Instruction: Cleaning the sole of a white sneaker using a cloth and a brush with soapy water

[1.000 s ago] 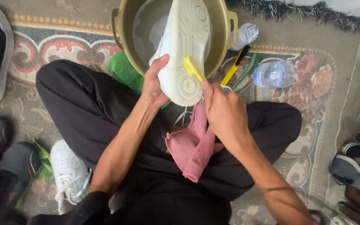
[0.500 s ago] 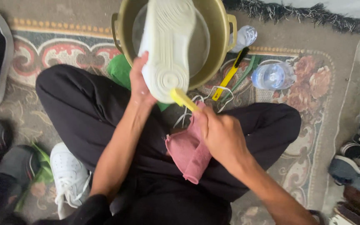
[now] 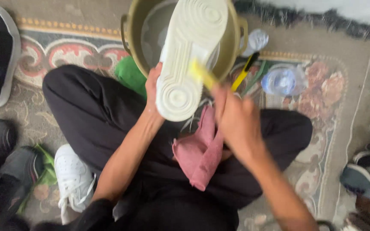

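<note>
Left hand [image 3: 153, 92] clamps the white shoe [image 3: 189, 55] sole-up over the pot [image 3: 135, 47], so runoff falls in. Right hand [image 3: 236, 122], at the shoe's four o'clock, grips a yellow brush [image 3: 202, 73] against the sole.

no pkgs w/ labels, no signs, no screens in view

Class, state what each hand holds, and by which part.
Left hand grips the white rubber-soled sneaker by its heel side, sole up. Right hand holds the yellow plastic brush by its handle.
</note>
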